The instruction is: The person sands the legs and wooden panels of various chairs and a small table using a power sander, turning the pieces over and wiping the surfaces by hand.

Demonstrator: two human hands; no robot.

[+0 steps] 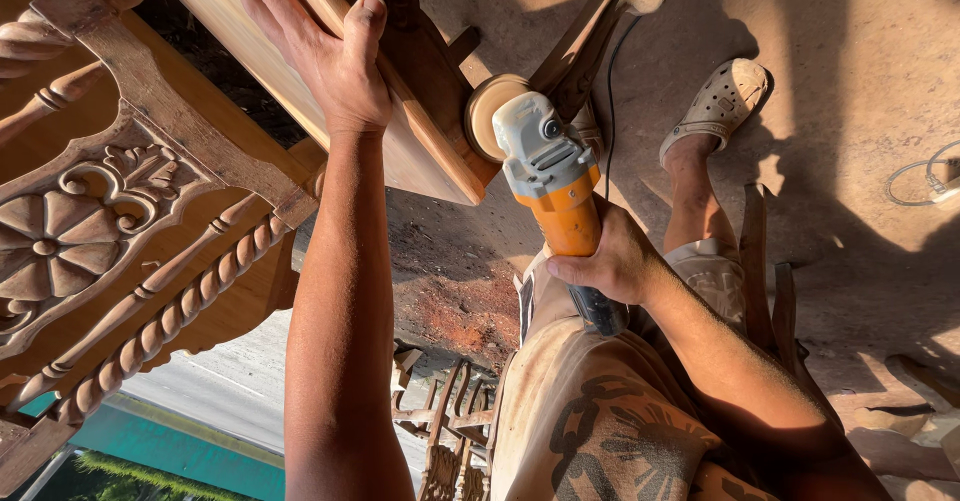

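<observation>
filling the left of the view, a carved wooden panel (70, 231) shows a flower motif and scrollwork, with a twisted rope-like spindle (165, 321) running along its lower edge. just right of it, the left hand (335, 56) lies flat on a smooth wooden furniture board (250, 21), fingers (262, 3) stretched out along the wood and the thumb hooked over the board's raised edge, pressing rather than clasping. further right, the sanding disc (487, 111) of an orange and grey angle grinder (548, 176) touches the end of that board, beside a curved wooden leg (590, 31). the right hand (610, 261) wraps the grinder's orange body, fingers closed tightly around it just above the dark rear grip. a black cord (612, 71) trails across the dusty floor (850, 81) behind the tool. below, the person's printed shirt and pale shorts show. farther right a foot in a pale clog (722, 101) rests on the floor, and a white cable (915, 179) loops near the right edge.
</observation>
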